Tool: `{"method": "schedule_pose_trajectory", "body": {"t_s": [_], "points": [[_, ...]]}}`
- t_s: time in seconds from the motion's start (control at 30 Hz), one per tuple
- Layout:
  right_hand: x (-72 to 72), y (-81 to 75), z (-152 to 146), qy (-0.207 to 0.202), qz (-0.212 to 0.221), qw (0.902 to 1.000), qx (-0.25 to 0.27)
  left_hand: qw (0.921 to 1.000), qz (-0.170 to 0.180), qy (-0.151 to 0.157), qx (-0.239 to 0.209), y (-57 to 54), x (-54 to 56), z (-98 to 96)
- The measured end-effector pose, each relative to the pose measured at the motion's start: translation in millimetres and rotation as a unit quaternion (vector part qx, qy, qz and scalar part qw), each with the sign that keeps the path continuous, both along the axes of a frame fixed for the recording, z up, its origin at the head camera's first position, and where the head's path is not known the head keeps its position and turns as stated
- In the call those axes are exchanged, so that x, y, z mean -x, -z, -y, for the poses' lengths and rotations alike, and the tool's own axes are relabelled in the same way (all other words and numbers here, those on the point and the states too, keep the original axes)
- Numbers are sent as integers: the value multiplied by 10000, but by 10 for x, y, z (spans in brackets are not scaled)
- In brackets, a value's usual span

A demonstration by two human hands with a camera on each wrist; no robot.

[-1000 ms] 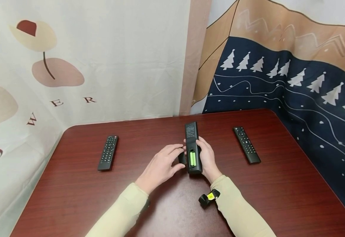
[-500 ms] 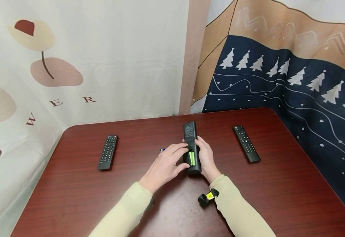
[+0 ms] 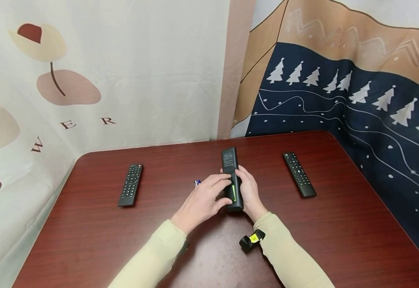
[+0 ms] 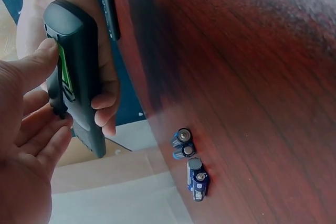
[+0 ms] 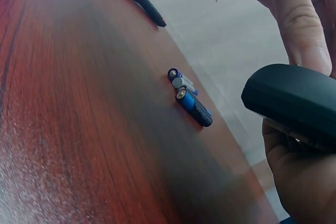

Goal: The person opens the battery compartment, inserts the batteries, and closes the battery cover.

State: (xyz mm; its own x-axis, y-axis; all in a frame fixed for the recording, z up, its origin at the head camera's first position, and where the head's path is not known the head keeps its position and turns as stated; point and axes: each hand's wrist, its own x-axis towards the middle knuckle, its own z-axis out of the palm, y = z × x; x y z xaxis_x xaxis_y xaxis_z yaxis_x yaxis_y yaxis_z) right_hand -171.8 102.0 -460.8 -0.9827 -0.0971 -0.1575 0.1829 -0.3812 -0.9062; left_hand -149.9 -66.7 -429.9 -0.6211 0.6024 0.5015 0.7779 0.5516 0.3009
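Note:
My right hand [image 3: 250, 194] grips a black remote control [image 3: 230, 160], its back turned up and its lower end toward me. Green batteries [image 3: 234, 193] show in its battery compartment. Pinched between the thumb and fingertips of my left hand [image 3: 203, 201] is a dark battery cover [image 4: 54, 91]. In the left wrist view the cover stands tilted at the compartment's side, with a green strip visible beside it. From the head, my left fingers hide most of the cover.
Several blue batteries [image 4: 197, 178] lie on the reddish-brown table [image 3: 87, 232] behind my left hand. One black remote [image 3: 131, 186] rests at the left, another [image 3: 299, 175] at the right. Printed cloths hang behind the table.
My left hand has moved right with the cover, from beside the remote to over its compartment. Less of the green batteries shows now. The remote has shifted slightly left.

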Motion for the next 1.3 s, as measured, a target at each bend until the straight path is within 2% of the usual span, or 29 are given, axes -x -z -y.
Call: {"method": "schedule_pose_trajectory", "body": {"t_s": [0.67,0.93,1.2,1.3], "points": [[5,-37,-22,-36,-141,9999,-22,9998,133,161,75,-1,-7,-36],[-5,-74,-42,1,-148,9998,127,9997,-47,202,114,20,-36,-45],[7,-102,-51,125,-147,9995,259,9991,326,179,218,34,-78,-68],[14,-104,-52,192,-133,9992,313,9987,334,169,336,57,-91,-75]]}}
